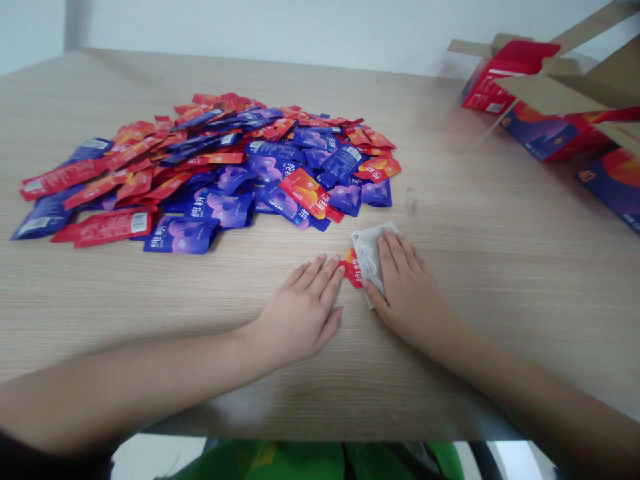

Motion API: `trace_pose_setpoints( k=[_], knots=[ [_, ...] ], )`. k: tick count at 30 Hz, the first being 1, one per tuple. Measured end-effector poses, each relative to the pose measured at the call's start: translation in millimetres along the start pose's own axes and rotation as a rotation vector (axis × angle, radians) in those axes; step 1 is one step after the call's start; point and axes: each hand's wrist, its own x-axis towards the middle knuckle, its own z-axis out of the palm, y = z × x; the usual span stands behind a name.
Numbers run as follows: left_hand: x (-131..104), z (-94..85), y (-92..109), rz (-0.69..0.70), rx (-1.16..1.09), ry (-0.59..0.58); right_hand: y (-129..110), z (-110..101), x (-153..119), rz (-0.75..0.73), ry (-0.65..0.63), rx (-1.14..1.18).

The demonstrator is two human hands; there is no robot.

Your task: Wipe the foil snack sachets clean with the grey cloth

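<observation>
On the table in front of me lies a red and orange packet (353,270), partly covered by a folded white cloth (369,252). My right hand (407,287) presses the cloth onto the packet, with its fingers over the top and its thumb along the near edge. Stretched out flat, my left hand (305,303) touches the packet's left end with its fingertips. Farther back spreads a heap of red and blue packets (230,170), some showing barcodes. The part of the packet beneath the cloth is hidden.
Several printed cardboard boxes with raised flaps stand at the right: a red box (505,77) at the back and blue-red boxes (550,130) nearer. The pale wooden table (165,300) meets a white wall (280,33) behind; its front edge is close to my body.
</observation>
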Motion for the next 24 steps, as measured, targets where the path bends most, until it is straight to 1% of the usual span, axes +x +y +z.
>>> trace_pose_setpoints(
  k=[3,4,7,9,12,14,18,19,22,24],
  knots=[
    [-0.1,0.1,-0.3,-0.003,-0.002,-0.001,-1.1,-0.1,-0.4,-0.100,-0.015,0.019],
    [-0.1,0.2,-0.3,-0.005,0.000,0.001,0.1,-0.1,0.0,-0.102,-0.023,0.023],
    [0.1,0.4,-0.2,-0.002,0.006,0.008,4.5,0.3,1.8,0.009,-0.023,0.010],
    [0.3,0.3,-0.2,0.001,0.008,0.007,4.3,0.5,1.9,0.041,-0.014,0.005],
    [0.4,-0.3,-0.3,-0.002,0.007,0.001,0.5,-0.8,0.7,-0.074,-0.025,0.032],
    [0.0,-0.7,-0.3,-0.004,0.006,0.000,0.4,-2.2,0.9,-0.109,-0.044,0.048],
    [-0.9,-0.6,0.0,-0.002,0.003,0.002,3.9,-2.2,2.6,0.023,-0.030,0.047],
    [-0.9,-0.5,0.0,-0.002,0.000,0.003,3.5,-1.7,2.3,0.025,-0.021,0.051],
    [-0.4,-0.1,-0.1,-0.001,-0.010,0.007,0.3,-0.6,0.4,-0.093,-0.029,0.080],
    [0.0,0.1,-0.1,-0.003,-0.011,0.006,0.3,-1.1,0.0,-0.131,-0.048,0.093]
  ],
)
